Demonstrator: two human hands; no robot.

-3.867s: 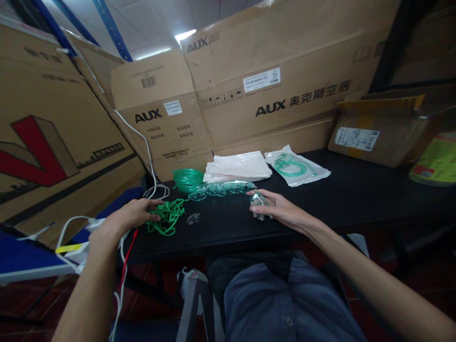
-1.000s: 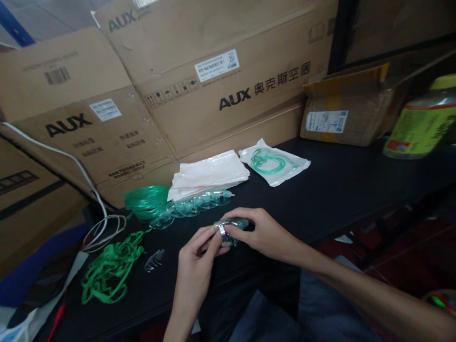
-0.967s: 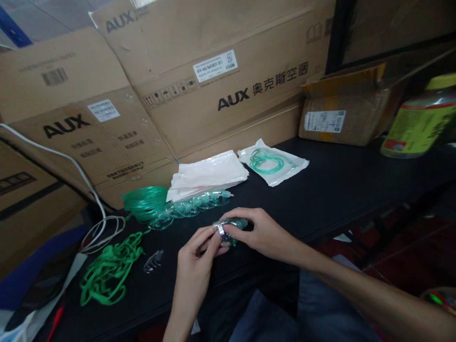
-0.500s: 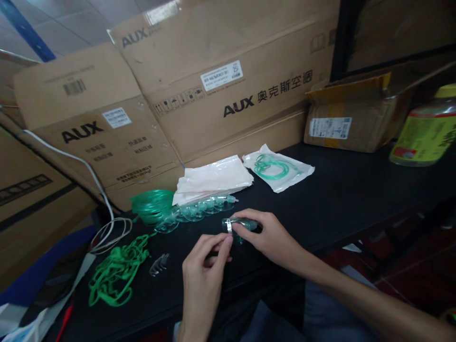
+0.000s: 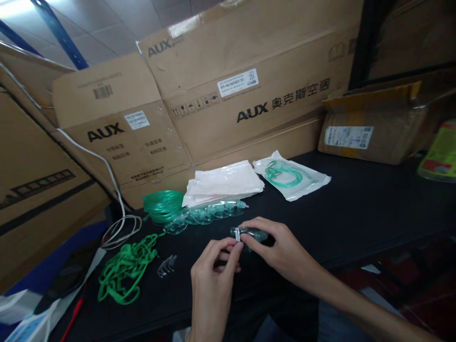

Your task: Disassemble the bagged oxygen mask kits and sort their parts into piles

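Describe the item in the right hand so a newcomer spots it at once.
Start at the black table below the AUX-printed cardboard, then come nearer, past the row of see-through greenish pieces. There the right hand grips a small clear item. Unlike that row, it is in hand, with a silvery strip across the end nearer the left hand.

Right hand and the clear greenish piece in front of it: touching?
Touching. The head view shows the right hand gripping the clear greenish piece, thumb on its near side, fingers over its far side.
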